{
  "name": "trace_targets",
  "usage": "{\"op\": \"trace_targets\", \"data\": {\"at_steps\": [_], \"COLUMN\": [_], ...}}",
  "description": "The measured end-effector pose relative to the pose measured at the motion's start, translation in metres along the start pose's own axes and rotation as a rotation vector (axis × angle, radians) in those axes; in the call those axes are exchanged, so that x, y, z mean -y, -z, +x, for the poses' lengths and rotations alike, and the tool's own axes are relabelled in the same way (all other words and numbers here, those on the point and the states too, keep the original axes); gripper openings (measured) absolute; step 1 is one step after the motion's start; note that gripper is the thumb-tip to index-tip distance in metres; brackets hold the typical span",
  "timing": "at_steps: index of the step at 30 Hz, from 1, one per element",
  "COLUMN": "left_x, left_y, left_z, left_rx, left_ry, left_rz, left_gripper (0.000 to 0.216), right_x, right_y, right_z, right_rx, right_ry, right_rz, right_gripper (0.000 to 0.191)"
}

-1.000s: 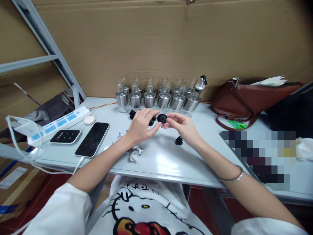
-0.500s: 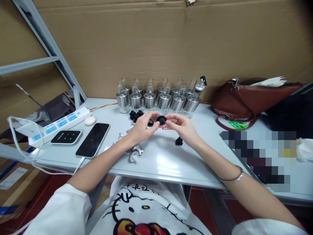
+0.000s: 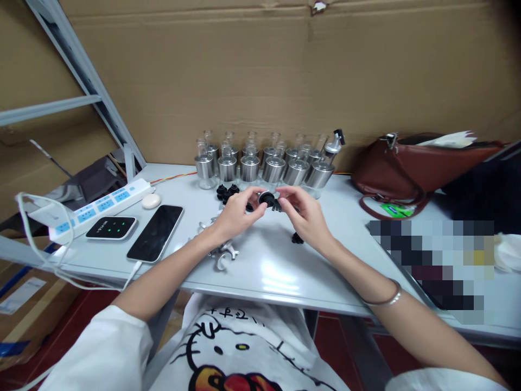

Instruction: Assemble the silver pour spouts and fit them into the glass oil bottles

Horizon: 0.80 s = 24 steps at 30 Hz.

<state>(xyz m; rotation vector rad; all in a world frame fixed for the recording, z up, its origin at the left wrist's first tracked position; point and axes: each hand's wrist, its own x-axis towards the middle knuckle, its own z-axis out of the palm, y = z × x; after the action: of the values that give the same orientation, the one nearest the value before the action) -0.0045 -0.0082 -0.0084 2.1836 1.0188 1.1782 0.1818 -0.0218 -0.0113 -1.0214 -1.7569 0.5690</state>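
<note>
My left hand (image 3: pixel 237 216) is closed on a round bottle stopper (image 3: pixel 267 199) with a black ribbed end and a silver rim. Between the thumb and fingers of my right hand (image 3: pixel 306 218) is a small black ribbed piece (image 3: pixel 277 205), right by the stopper's end; whether they touch is unclear. Below my right hand lies a cluster of small black parts (image 3: pixel 297 238). Black stoppers (image 3: pixel 226 191) are grouped beyond my left hand. Silver spout parts (image 3: pixel 223 255) lie near my left forearm, partly hidden by it.
Several glass bottles with steel sleeves (image 3: pixel 249 169) stand in two rows at the back; one at the right end carries a pourer spout (image 3: pixel 334 144). On the left are a phone (image 3: pixel 155 233), a Wi-Fi box (image 3: pixel 111 227) and a power strip (image 3: pixel 103 207). A brown bag (image 3: pixel 423 168) sits right.
My right hand has turned, its fingers now pinching a small black piece by the stopper. My left hand keeps the stopper in nearly the same place, turned slightly to the right.
</note>
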Motion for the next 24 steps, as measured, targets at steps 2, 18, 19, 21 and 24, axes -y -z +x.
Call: {"op": "trace_targets", "data": {"at_steps": [2, 18, 19, 21, 24], "left_x": [-0.0003, 0.0074, 0.0072, 0.0054, 0.0013], "left_y": [0.0, 0.0034, 0.0042, 0.0057, 0.0075], "left_z": [-0.0003, 0.0018, 0.0021, 0.0023, 0.0022], "left_rx": [-0.023, -0.127, -0.141, -0.136, -0.103], "left_ry": [0.002, -0.233, -0.237, -0.225, -0.185], "left_rz": [0.019, 0.25, 0.254, 0.243, 0.201], "left_gripper": [0.026, 0.028, 0.026, 0.021, 0.016], "right_x": [0.0041, 0.0027, 0.0023, 0.0017, 0.0015], "right_y": [-0.0001, 0.0024, 0.0027, 0.0034, 0.005], "right_z": [-0.0026, -0.0044, -0.0044, -0.0043, -0.0036], "right_rx": [0.001, -0.083, -0.075, -0.064, -0.044], "right_ry": [0.126, 0.149, 0.137, 0.124, 0.18], "right_rz": [-0.118, -0.116, -0.1, -0.078, -0.101], "right_gripper": [0.02, 0.017, 0.017, 0.017, 0.016]}}
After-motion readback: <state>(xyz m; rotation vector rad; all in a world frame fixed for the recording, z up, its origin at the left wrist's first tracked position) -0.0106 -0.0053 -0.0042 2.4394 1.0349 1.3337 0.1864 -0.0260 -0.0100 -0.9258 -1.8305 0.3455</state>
